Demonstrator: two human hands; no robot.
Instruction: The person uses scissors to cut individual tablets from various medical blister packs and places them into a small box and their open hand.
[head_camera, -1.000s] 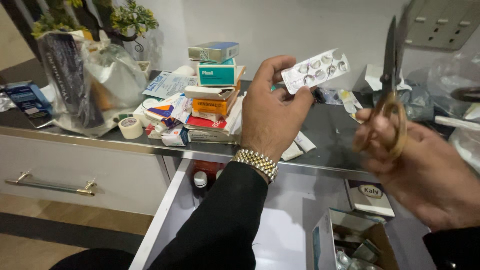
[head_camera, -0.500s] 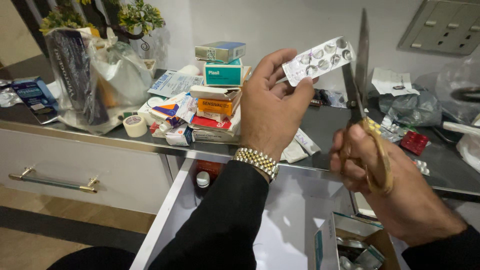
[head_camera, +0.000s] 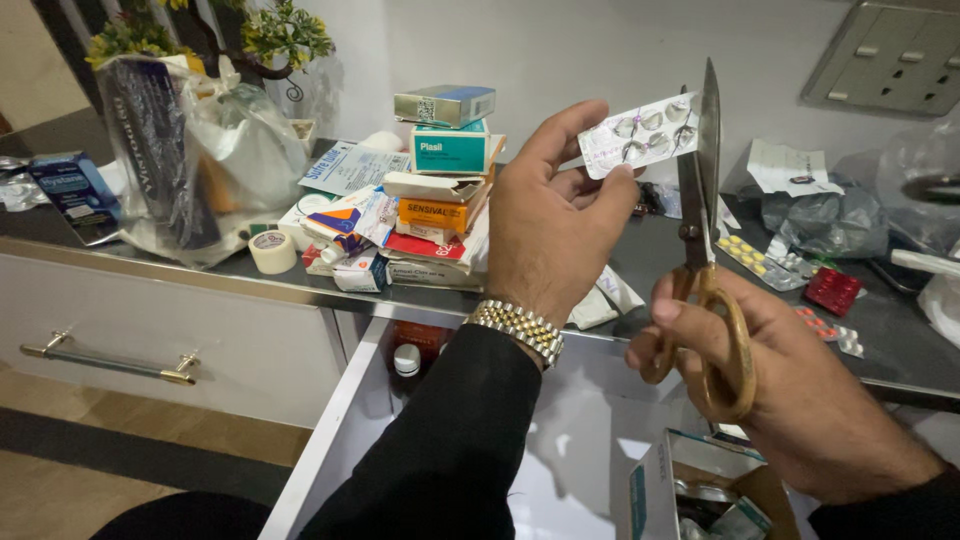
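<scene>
Gold-handled scissors (head_camera: 703, 240) upright in right hand (head_camera: 790, 390), blades against left hand's (head_camera: 555, 225) blister strip (head_camera: 640, 132).

The left hand (head_camera: 550, 235) is raised at the centre of the frame with its back toward the camera, fingers curled upward and the thumb and fingertips pinched together at the upper right of the hand. Its forearm runs down to the bottom centre in a black sleeve, a metal band at the wrist. The right hand (head_camera: 770, 375) sits at the lower right, lower than the left, knuckles toward the camera, thumb and fingers curled into a closed grip, a dark cuff at the frame's corner.
</scene>
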